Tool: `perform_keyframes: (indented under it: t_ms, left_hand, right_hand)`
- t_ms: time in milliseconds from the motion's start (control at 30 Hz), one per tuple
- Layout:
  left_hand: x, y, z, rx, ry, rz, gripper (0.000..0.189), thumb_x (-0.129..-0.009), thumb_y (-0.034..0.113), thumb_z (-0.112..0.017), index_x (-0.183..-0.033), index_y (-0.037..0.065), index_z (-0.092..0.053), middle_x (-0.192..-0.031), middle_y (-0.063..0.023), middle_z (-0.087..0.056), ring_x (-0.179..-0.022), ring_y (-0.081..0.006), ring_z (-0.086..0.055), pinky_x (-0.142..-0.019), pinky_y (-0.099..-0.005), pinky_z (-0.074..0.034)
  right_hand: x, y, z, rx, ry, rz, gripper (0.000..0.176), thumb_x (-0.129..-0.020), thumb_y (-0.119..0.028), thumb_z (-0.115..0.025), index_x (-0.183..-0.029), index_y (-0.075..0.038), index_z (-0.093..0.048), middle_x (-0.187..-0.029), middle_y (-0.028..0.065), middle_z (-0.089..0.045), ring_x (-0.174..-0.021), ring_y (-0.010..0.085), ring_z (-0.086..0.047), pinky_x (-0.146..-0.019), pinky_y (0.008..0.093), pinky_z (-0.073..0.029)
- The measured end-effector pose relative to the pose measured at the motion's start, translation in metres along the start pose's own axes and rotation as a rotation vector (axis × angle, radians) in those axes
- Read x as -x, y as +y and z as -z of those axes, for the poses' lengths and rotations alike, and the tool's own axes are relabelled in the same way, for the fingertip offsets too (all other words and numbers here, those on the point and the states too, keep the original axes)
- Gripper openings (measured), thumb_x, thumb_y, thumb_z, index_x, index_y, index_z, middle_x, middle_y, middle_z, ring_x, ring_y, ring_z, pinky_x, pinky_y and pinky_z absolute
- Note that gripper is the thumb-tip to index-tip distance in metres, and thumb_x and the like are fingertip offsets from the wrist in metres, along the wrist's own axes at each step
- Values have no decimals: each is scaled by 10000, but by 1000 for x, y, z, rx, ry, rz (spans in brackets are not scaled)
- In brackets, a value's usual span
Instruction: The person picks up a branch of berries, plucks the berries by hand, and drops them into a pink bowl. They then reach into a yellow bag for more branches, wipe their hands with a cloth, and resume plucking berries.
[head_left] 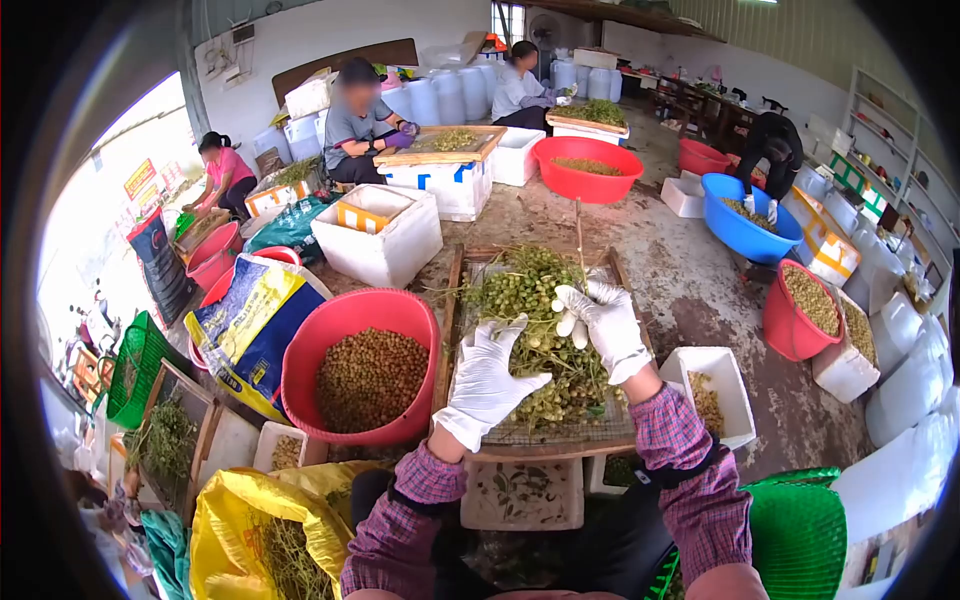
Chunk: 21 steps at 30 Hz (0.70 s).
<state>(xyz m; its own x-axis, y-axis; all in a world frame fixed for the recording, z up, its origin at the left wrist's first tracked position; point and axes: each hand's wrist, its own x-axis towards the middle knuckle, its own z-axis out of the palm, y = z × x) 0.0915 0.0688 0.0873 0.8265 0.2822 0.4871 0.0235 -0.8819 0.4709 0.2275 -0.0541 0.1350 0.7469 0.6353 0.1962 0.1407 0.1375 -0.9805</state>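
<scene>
In white gloves, both my hands are over a wood-framed mesh screen (540, 437) heaped with green sprigs bearing small round berries or pods (525, 285). My left hand (490, 385) is open at the left of the heap, thumb and fingers spread, nothing visible in it. On the right, my right hand (605, 325) has its fingers closed on a thin plant stem (579, 235) that sticks up above the glove. Where the stem's lower end goes is hidden by the fingers. Below the screen's near edge sits a white foam box (522, 495) with scattered leaves.
To the left stands a red tub (300, 365) of small round brownish berries, with a yellow sack (215, 530) of stems nearer me. A white foam box (738, 400) and a green basket (800, 525) are on the right. Several people work farther back, around a blue tub (735, 225) and screens.
</scene>
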Motion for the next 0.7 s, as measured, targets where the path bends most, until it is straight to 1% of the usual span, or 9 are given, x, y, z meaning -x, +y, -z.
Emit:
perform_keyframes:
  t_ms: [33,67,100,167,367,467,567,600,700]
  left_hand:
    - [-2,1,2,219,-14,8,685,-732,312,-746,-1319,121,-450,-1183,-192,-496,-1145,-298,-475,-931,-385,-420]
    - [0,7,4,751,-211,318,578,-773,218,-733,-1277,91,-480,-1185,-160,-521,-1090,-253,-525,-924,-351,-433]
    - [-2,8,6,1180,-252,364,470,-846,160,-654,-1270,64,-475,-1161,-148,-562,-1012,-240,-583,-900,-331,-465]
    - [-3,16,14,1567,-257,680,376,-874,117,-607,-1227,29,-511,-1071,-147,-619,-946,-222,-621,-846,-325,-507]
    - [9,0,5,1633,-100,642,247,-892,124,-580,-1105,-2,-590,-987,-141,-653,-821,-174,-652,-737,-290,-544]
    - [12,-4,7,1721,-47,718,263,-897,105,-565,-1130,-16,-576,-969,-147,-651,-755,-156,-643,-670,-257,-542]
    - [17,-31,6,2028,-227,659,239,-887,94,-582,-1109,11,-608,-1005,-106,-658,-853,-163,-646,-709,-249,-520]
    - [15,-19,18,1854,-183,710,252,-893,100,-576,-1122,0,-600,-995,-99,-657,-840,-150,-644,-671,-225,-506]
    - [15,-12,29,1693,-225,651,302,-899,91,-562,-1168,-45,-549,-924,-151,-652,-689,-138,-622,-626,-232,-533]
  right_hand:
    - [1,0,-2,0,-3,0,175,-876,-171,-620,-838,-6,-665,-566,66,-621,-367,78,-457,-362,211,-326]
    - [2,1,-4,-11,-18,28,171,-881,-160,-610,-846,-2,-664,-574,68,-625,-375,78,-463,-364,209,-331]
    - [3,1,-6,-15,-26,37,168,-882,-157,-609,-850,-1,-664,-577,68,-627,-377,76,-464,-365,209,-333]
    - [5,1,-9,-20,-42,55,165,-884,-151,-605,-859,1,-664,-583,69,-630,-382,73,-466,-367,207,-336]
    - [12,1,-14,24,-18,45,165,-883,-164,-610,-838,-17,-670,-561,39,-615,-369,54,-445,-355,197,-312]
    - [16,4,-18,51,2,83,163,-881,-173,-614,-834,-29,-674,-549,28,-607,-362,47,-434,-352,193,-302]
    - [17,4,-23,4,-6,78,169,-878,-182,-622,-808,-36,-670,-538,21,-601,-359,41,-429,-348,193,-292]
    - [17,5,-23,-11,-4,77,171,-877,-183,-623,-802,-36,-668,-538,20,-601,-359,41,-428,-348,193,-291]
    - [18,3,-26,7,11,79,167,-875,-186,-628,-796,-43,-662,-529,12,-591,-365,38,-425,-353,193,-293]
